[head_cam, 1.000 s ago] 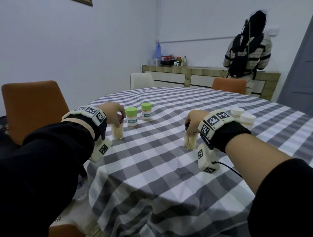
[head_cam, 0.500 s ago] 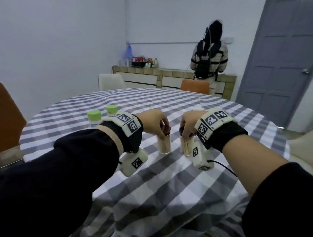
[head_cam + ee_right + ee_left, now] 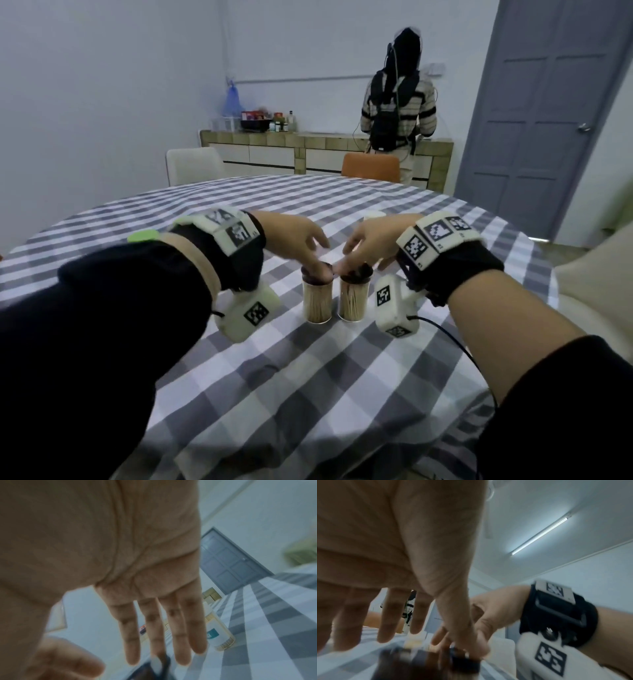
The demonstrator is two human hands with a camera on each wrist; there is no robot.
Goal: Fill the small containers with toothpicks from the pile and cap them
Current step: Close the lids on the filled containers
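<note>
Two clear containers packed with toothpicks stand side by side on the checked tablecloth, the left container (image 3: 317, 301) and the right container (image 3: 354, 301), each with a dark top. My left hand (image 3: 308, 253) hovers over the left one with fingers spread, a fingertip touching its dark top (image 3: 464, 661). My right hand (image 3: 352, 255) reaches over the right one with straight fingers (image 3: 181, 628), its tips at the dark top (image 3: 159, 669). Neither hand grips anything. Both wrist views are blurred.
A green-capped container (image 3: 144, 235) shows behind my left forearm, and a white-capped one (image 3: 374, 216) (image 3: 217, 628) stands beyond my right hand. Chairs ring the round table (image 3: 308, 394). A person stands at the far counter (image 3: 325, 144) beside a grey door.
My left hand carried its container rightwards to stand next to the right one. Both hands have let go of the container sides and now spread over the tops. The head view swung right.
</note>
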